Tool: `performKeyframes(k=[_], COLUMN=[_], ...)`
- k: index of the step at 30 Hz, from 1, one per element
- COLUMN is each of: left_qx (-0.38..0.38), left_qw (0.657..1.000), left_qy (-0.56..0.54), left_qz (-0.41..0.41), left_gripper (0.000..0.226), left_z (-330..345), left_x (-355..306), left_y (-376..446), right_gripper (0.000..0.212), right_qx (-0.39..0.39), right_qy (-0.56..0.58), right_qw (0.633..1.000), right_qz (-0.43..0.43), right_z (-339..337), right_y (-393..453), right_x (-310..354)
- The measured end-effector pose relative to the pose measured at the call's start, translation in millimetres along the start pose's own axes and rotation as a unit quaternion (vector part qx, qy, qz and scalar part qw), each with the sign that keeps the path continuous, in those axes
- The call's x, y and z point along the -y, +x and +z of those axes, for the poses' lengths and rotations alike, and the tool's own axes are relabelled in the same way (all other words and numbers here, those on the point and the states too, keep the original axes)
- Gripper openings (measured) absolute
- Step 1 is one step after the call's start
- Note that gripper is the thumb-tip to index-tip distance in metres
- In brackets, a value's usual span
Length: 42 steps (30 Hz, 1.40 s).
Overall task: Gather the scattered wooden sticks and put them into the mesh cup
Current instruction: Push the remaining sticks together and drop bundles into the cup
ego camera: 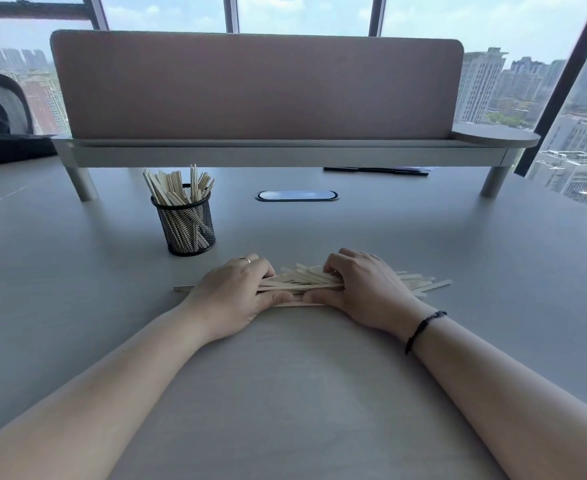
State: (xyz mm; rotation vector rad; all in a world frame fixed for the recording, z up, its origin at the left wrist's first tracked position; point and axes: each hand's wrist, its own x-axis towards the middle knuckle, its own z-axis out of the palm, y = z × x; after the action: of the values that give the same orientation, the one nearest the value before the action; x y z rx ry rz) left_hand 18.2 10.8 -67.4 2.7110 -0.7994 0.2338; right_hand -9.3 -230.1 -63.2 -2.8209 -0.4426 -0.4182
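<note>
Counter [285, 393]: grey, matte, carrying every item below; its near edge is cut off by the frame.

Forearms: two, bare, entering from the bottom corners. A dark cord bracelet [423, 329] sits on the right wrist.

Left hand [231, 294]: palm down on the left part of the bundle, fingers [262, 266] curled over the far side, thumb on the near side. A ring [245, 259] shows on one finger.

Right hand [361, 289]: palm down on the right part, fingers curled over the far side, thumb along the near edge, its tip almost meeting the left thumb. Both hands press the sticks together between fingers and thumbs.

Loose wooden sticks [306, 278]: flat, pale, lying on the counter in a rough bundle between the hands. Long axis runs left to right across the view. Ends fan out past the right hand and one stick end shows beyond the left wrist. The middle parts lie under the hands, so the count cannot be told. No printing is legible.

Mesh cup [185, 223]: black wire, round, upright, behind and left of the hands and well apart from them. It holds more sticks [177, 187] standing on end, tops splayed above the rim.

Cable port [297, 195]: oval, set in the counter beyond the bundle.

Desk divider [257, 84]: pinkish panel on a raised shelf with legs; dark flat items under its right end are too dim to identify.

Windows [514, 77]: city towers outside; a chair at far left is cut off.
</note>
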Motion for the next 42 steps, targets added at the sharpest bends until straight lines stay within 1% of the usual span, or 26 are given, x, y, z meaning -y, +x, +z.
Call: performKeyframes(k=[2, 4, 6, 8, 11, 14, 16, 21, 25, 27, 29, 31, 36, 39, 42], left_qx=[-0.005, -0.006, -0.024, -0.044, -0.052, -0.056, -0.064, -0.051, -0.061, -0.071, -0.080, -0.084, -0.093, -0.102, -0.149], left_qw=[1.000, 1.000, 0.999, 0.997, 0.995, 0.994, 0.994, 0.994, 0.991, 0.989, 0.986, 0.984, 0.982, 0.981, 0.971], left_qy=[-0.002, 0.016, 0.039, 0.063, 0.079, 0.084, 0.080, 0.092, 0.115, 0.127, 0.138, 0.148, 0.158, 0.158, 0.165], left_qz=[0.001, 0.004, 0.016, 0.029, 0.038, 0.041, 0.046, 0.020, 0.023, 0.033, 0.044, 0.048, 0.041, 0.050, 0.090], left_gripper=[0.072, 0.061, 0.050, 0.050, 0.053, 0.045, 0.044, 0.043, 0.044, 0.043, 0.039, 0.031, 0.031, 0.036, 0.050], left_z=[-1, -2, -3, -4, -4, -4, -4, -4, -2, -1, -1, -2, -2, -3, -4], left_x=[-1, -5, -9, -11, -12, -14, -14, -14, -12, -9, -7, -5, -4, -3, -1], left_y=[-1, -2, -2, -3, -3, -3, -3, -3, -2, -1, -1, 0, 1, 0, -1], right_gripper=[0.053, 0.051, 0.052, 0.055, 0.059, 0.065, 0.067, 0.077, 0.070, 0.071, 0.066, 0.062, 0.058, 0.047, 0.028], right_qx=[-0.006, -0.014, -0.030, -0.046, -0.055, -0.067, -0.078, -0.098, -0.090, -0.084, -0.081, -0.081, -0.069, -0.049, -0.035], right_qy=[-0.008, -0.020, -0.038, -0.059, -0.079, -0.084, -0.091, -0.083, -0.060, -0.049, -0.043, -0.043, -0.066, -0.083, -0.093], right_qw=[1.000, 0.999, 0.998, 0.997, 0.995, 0.994, 0.992, 0.992, 0.994, 0.995, 0.996, 0.996, 0.995, 0.995, 0.995], right_qz=[-0.012, -0.020, -0.026, -0.029, -0.030, -0.031, -0.029, -0.020, -0.022, -0.020, -0.019, -0.015, -0.003, 0.003, -0.002], right_z=[0, -1, -2, -4, -6, -7, -7, -9, -8, -7, -7, -7, -8, -10, -15], right_y=[0, 0, 0, -1, -2, -2, -1, -1, -1, -1, -1, -2, -2, -3, -4], right_x=[0, 0, 2, 4, 6, 5, 2, -1, -1, -2, -1, 0, 4, 5, 9])
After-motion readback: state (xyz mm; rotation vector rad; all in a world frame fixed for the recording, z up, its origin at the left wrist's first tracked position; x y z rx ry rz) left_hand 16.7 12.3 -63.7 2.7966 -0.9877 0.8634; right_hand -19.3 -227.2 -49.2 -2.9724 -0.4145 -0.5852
